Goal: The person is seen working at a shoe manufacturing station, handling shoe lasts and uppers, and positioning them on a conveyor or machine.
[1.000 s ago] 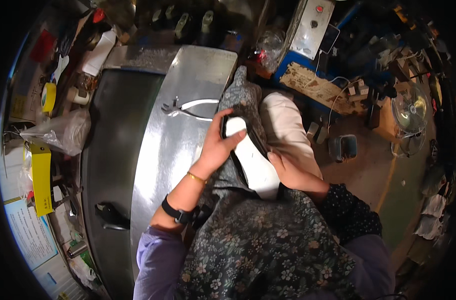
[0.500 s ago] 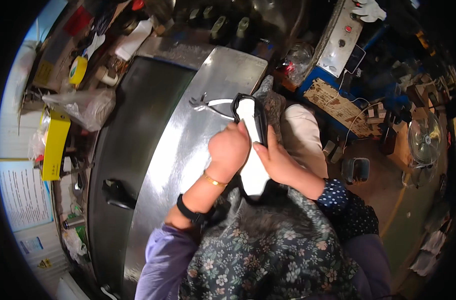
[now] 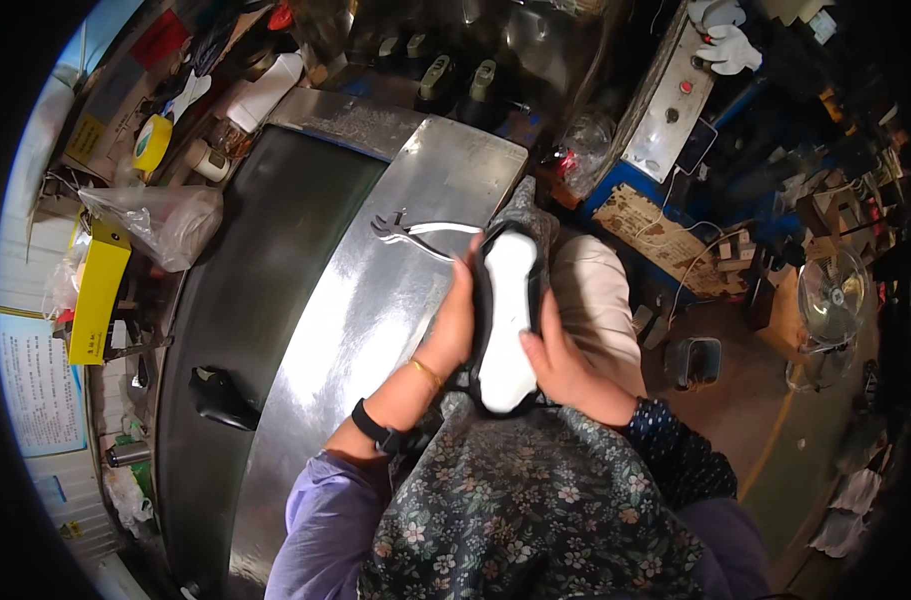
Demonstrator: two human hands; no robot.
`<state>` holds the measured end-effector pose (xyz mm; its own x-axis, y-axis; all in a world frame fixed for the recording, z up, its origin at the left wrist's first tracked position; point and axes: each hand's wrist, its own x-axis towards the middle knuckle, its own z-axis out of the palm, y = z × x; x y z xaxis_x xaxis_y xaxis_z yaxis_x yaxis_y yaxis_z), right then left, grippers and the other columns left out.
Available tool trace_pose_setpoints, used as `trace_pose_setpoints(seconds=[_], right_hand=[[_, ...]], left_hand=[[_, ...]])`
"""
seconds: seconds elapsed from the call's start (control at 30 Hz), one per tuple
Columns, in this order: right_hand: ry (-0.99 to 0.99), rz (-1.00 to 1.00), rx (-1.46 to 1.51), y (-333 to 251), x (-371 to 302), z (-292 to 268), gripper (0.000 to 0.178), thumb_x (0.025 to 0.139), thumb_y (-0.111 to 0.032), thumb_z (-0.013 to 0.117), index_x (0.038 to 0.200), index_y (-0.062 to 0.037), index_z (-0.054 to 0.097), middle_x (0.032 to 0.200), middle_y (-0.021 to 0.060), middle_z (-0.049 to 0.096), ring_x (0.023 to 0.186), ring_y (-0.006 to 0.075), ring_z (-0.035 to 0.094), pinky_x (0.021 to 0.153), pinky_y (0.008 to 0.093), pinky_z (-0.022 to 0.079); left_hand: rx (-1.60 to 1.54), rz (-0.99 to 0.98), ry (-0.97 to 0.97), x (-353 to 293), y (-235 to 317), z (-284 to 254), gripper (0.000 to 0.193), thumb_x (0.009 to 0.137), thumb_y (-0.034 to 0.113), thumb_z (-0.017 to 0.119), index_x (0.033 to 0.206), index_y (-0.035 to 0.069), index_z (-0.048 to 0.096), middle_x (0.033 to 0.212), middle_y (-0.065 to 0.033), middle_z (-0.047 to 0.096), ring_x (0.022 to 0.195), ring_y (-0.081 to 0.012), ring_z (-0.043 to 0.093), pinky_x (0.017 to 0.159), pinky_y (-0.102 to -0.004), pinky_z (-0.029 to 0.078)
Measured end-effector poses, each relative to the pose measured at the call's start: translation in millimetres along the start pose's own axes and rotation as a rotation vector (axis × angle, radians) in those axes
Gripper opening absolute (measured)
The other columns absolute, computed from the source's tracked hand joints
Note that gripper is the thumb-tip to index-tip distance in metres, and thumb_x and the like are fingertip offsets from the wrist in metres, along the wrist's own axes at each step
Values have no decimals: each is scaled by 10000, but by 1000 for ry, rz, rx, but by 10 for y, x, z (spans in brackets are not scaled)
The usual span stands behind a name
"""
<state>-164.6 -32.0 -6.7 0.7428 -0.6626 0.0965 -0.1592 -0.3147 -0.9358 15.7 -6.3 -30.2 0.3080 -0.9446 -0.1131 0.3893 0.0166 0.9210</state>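
Note:
A black shoe with a white bottom facing up (image 3: 509, 315) lies lengthwise over my lap, between my two hands. My left hand (image 3: 457, 318) presses along its left side, fingers pointing toward the far end and partly hidden by the edge. On the other side my right hand (image 3: 567, 365) grips the shoe, thumb resting on the white surface and the other fingers out of sight beneath. Just left of the shoe's far end, pincer-like pliers with pale handles (image 3: 425, 236) lie on the metal tabletop (image 3: 325, 350), a handle end close to my left fingertips.
Left of the metal top runs a dark conveyor belt (image 3: 265, 260) bearing another black shoe (image 3: 223, 398). Beyond are a yellow box (image 3: 100, 295) and a plastic bag (image 3: 170, 225). Several shoes (image 3: 435, 80) stand at the back. A fan (image 3: 833, 290) and bin (image 3: 693, 362) are at right.
My left hand has gone from a fist over the shoe to its left side, baring more white surface. The shoe sits slightly nearer to me. The whole view has shifted a little.

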Motion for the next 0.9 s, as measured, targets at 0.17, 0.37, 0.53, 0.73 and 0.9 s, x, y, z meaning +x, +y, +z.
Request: trace_pose_setpoints(seconds=[0.17,0.37,0.53,0.73,0.9], right_hand=[[-148,191,221,250,201,-214,650,1046,-375,389,1484,68,202,1464,291,377,1388,353,347,1131,376,281],[-155,459,895,14,962,-330,644,1033,-519,345,1476,-53,373,1480,111,420,1414,207,295,1156,346,221],[-243,335,713,64,953,-339,512,1056,-368,405,1444,-34,423,1454,71,443,1371,191,355,1146,327,249],[-15,-48,162,49,888,-159,202,996,-73,460,1119,-1,603,1203,113,601,1207,220,525,1033,337,394],[-70,375,703,-26,940,-305,294,1030,-142,435,1237,6,583,1304,94,575,1257,201,493,1069,320,357]], left_hand=[[-237,-381,-96,399,460,-20,561,999,551,401,1228,83,610,1066,-53,649,969,-156,621,887,-332,508],[269,-114,-193,366,325,51,406,994,393,536,1209,54,604,1132,-53,636,1003,-164,607,865,-290,483],[680,-89,-153,200,454,88,380,998,295,502,1269,35,563,1236,-112,619,1190,-264,566,996,-337,421],[339,99,-203,139,136,-30,353,1018,197,471,1316,12,510,1364,-137,520,1291,-289,471,1101,-357,327],[184,-21,-265,246,212,-35,344,1004,147,496,1326,27,489,1358,-95,510,1318,-222,430,1116,-334,296]])
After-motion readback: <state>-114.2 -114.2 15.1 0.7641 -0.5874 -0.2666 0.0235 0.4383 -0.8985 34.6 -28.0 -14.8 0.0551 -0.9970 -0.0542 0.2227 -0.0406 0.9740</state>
